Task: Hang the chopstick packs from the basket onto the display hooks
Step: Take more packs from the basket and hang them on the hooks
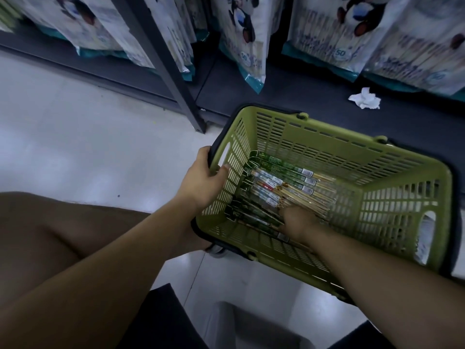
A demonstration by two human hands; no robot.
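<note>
left hand grips the green basket by its 9 o'clock rim. chopstick packs lie on its floor, long axes running 10 to 4 o'clock. right hand, the nearer, touches their 6 o'clock side; it is blurred, so i cannot tell its grip.

A single wide-angle view from the person's head looks forward and steeply down, close above the green basket, with pale floor at left and the dark lowest shelf across the top
</note>
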